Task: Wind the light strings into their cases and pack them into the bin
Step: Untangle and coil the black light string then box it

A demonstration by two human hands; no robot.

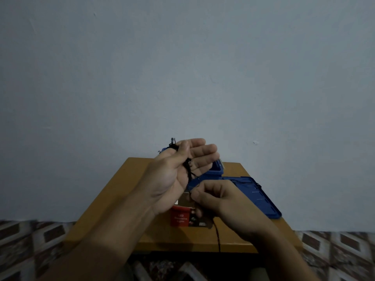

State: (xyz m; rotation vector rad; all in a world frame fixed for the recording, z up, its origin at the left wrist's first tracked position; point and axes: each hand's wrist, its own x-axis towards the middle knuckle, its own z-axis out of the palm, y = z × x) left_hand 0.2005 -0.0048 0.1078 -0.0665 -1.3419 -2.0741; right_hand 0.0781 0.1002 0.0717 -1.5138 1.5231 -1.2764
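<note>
Your left hand (pixel 178 169) is palm up, fingers straight and together, thumb pinning thin black light string (pixel 173 147) coils. Your right hand (pixel 213 197) pinches the strand, which trails off the smooth wooden table (pixel 113 199). 1 red cardboard case (pixel 180 218) lies under your hands. The blue plastic bin (pixel 215 169) is half hidden behind your fingers, with its flat lid (pixel 259 197) to the right.

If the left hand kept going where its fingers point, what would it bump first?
Probably the blue bin just past the fingers of the left hand, though depth is unclear and it might pass above it.
</note>
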